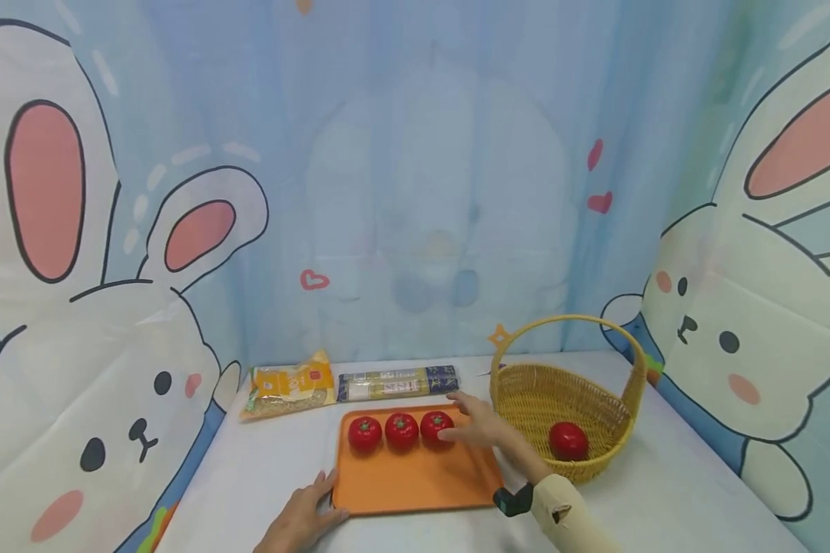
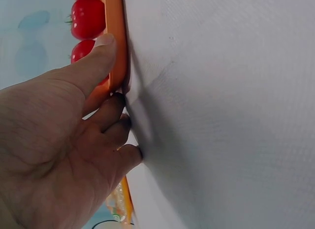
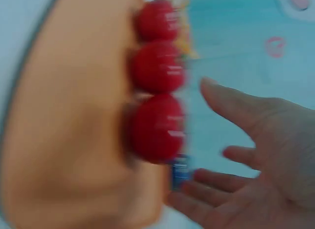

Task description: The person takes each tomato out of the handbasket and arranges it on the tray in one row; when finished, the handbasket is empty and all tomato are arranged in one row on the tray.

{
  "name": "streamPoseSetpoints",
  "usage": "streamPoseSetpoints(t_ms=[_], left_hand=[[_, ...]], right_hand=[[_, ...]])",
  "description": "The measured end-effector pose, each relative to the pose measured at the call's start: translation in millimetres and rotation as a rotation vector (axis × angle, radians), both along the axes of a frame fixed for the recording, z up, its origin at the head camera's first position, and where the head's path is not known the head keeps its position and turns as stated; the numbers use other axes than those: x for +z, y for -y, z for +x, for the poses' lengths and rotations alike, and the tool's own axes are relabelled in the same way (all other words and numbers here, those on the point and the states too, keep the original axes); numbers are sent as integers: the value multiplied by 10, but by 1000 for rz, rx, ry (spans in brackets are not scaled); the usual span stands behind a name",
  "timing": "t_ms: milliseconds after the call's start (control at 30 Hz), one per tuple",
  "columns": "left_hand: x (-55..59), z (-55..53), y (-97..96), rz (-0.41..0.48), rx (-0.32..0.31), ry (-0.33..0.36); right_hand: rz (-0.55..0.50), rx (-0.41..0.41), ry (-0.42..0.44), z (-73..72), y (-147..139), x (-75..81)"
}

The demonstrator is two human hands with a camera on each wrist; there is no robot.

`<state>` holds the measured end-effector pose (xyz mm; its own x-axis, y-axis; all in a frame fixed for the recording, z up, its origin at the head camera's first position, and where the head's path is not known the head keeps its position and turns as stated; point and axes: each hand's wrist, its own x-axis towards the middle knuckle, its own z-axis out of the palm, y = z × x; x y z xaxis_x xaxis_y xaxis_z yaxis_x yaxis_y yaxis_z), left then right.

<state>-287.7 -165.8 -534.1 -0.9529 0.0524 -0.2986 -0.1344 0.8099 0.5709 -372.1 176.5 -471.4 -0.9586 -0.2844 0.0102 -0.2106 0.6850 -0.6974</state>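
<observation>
An orange tray [image 1: 415,484] lies on the white table with three red tomatoes [image 1: 401,432] in a row along its far side. My left hand [image 1: 303,513] holds the tray's near left corner; in the left wrist view the thumb [image 2: 98,59] rests on the tray's rim and the other fingers bend against its side. Over the tray's far right part is my right hand [image 1: 477,422], fingers spread around the rightmost tomato [image 1: 436,427]. The blurred right wrist view shows a gap between this hand and the tomatoes [image 3: 157,128].
To the right of the tray stands a yellow wicker basket [image 1: 532,384] with a tall handle and one red round fruit [image 1: 569,441] inside. Behind the tray lie a yellow bag of grain [image 1: 290,388] and a long flat packet [image 1: 397,382]. A rabbit-print curtain [image 1: 415,192] hangs behind the table.
</observation>
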Motion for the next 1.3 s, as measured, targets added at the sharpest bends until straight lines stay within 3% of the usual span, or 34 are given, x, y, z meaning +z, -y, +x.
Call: streamPoseSetpoints(t_ms=[200,267,367,567,767,867,1100,1300], left_hand=[[-10,12,10,8,6,-2],[-13,20,4,5,5,-3],[-25,21,-4,-2,3,-3],[-4,30,-6,4,8,5],[6,33,-6,11,11,9],[5,31,-2,15,7,9],[-8,22,2,25,2,-2],[1,26,14,13,-3,1]], right_hand=[[17,283,1,138,-405,569],[9,320,3,144,-575,665],[13,290,27,130,-829,724],[-1,118,44,74,-1242,592],[159,41,32,26,-1505,385],[222,-9,69,8,-1573,286],[247,-129,112,-2,-1693,59],[261,-201,132,22,-1691,27]])
